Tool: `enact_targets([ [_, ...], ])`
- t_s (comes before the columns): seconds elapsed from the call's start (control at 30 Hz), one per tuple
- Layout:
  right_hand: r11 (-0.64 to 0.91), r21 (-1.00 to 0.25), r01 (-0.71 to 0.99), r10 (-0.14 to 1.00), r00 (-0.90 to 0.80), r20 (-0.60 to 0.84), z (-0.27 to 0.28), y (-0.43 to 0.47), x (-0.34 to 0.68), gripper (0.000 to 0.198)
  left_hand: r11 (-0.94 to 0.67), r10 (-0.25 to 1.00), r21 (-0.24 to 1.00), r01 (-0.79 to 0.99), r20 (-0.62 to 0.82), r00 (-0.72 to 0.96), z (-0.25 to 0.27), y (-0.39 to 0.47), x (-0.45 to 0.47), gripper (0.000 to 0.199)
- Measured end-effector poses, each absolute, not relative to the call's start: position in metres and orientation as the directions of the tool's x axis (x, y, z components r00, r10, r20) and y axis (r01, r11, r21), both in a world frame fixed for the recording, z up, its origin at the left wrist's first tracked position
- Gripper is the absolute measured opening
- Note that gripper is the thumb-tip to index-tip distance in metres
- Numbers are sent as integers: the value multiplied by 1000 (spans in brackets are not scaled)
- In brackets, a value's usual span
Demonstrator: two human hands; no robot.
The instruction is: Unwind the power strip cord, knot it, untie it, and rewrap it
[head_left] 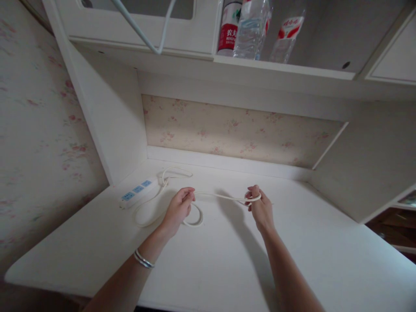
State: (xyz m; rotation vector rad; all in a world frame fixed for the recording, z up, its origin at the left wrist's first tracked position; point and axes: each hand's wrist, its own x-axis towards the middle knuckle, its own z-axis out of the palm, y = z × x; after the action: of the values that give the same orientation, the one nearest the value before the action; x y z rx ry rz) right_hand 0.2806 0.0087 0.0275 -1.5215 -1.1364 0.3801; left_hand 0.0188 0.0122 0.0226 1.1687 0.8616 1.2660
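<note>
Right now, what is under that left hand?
The desk lies below the left hand, and cord shows on both sides: a curve to the left, a loop to the right. What the hand itself covers cannot be seen.

Smooth plastic cable [224, 197], shiny metal bangles [143, 259]

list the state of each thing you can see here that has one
left hand, pinching the cord
right hand, curled, cord looped around its fingers
cord, lifted between the hands, with loose loops at left
power strip, lying sockets up, no plugs visible in them
bottles, upright on the shelf, fill unclear
</note>
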Motion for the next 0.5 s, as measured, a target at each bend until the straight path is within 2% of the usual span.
enact_targets([
  [0.1, 200, -942, 271, 891, 349, 290, 30, 4, 268, 60, -149, 987, 953, -265, 157, 11, 22, 16, 16, 31],
  [0.2, 248, -968, 26, 951, 185, 248, 35, -1, 259, 51, -146, 989, 955, -258, 145, -24, 21, 16, 16, 31],
  [0.33, 226, -932, -283, 974, 70, 214, 42, -5, 253, 44, -80, 994, 977, -195, 94, 60, 18, 11, 23, 34],
  [0.5, 211, -884, -416, 976, 36, 216, 48, -9, 250, 34, 1, 964, 999, -50, 12, 266, 21, 3, 24, 35],
])
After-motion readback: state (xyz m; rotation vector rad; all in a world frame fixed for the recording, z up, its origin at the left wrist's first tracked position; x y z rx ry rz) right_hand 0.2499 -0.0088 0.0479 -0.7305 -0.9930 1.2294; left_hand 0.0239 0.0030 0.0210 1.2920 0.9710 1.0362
